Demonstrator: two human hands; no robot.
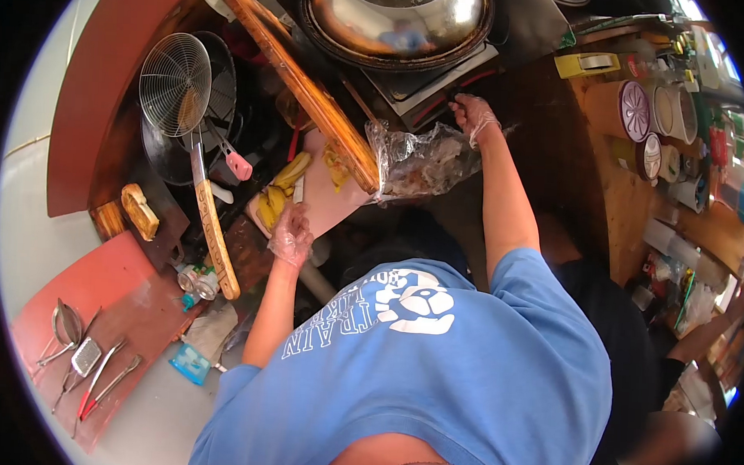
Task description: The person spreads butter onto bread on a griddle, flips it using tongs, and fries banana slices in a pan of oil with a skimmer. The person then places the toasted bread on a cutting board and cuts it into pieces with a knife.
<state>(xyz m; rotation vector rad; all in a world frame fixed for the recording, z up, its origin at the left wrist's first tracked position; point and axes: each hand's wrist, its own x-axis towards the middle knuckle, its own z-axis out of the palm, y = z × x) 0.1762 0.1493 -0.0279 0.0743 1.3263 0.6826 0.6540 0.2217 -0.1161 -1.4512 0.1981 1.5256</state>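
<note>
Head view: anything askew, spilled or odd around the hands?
The wooden board looks askew: it slants across the view beside the pink board, with a clear plastic bag bunched at its near end. Lens distortion may exaggerate that slant. No clear spill or damage shows.

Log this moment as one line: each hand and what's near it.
left hand: by yellow pieces on pink board | right hand: near stove, grip unclear | clear plastic: near right forearm

Your left: wire skimmer (176, 85), long wooden handle; small strainer (66, 323) on red tabletop (87, 284). Your right: purple-lidded tub (637, 111) on wooden counter (623, 212).
</note>
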